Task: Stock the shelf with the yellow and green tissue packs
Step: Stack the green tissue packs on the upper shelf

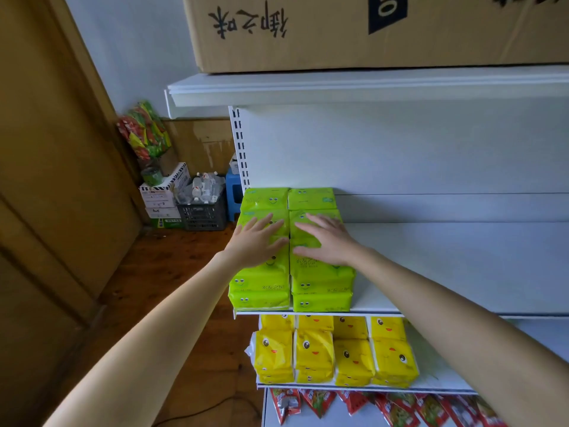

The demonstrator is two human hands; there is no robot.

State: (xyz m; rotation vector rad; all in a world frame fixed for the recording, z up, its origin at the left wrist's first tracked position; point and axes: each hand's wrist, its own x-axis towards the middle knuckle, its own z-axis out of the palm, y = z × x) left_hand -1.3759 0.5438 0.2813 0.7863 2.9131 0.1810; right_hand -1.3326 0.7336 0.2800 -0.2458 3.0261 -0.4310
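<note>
- The left hand (pixel 258 238) lies palm down on the left stack of green tissue packs (pixel 264 285), fingers straight and spread; it presses and grips nothing.
- The right hand (pixel 328 238) rests the same way on the right stack, fingers splayed, holding nothing.
- The green tissue packs stand in two touching rows at the left end of the white shelf (pixel 462 266), running from its front edge to the back panel.
- The yellow tissue packs (pixel 314 349) sit four across on the lower shelf (pixel 446 377).
- Red snack bags (pixel 317 402) lie beneath.
- A cardboard box (pixel 338 32) sits on top of the unit.
- A black crate (pixel 203 215) stands on the floor to the left.
</note>
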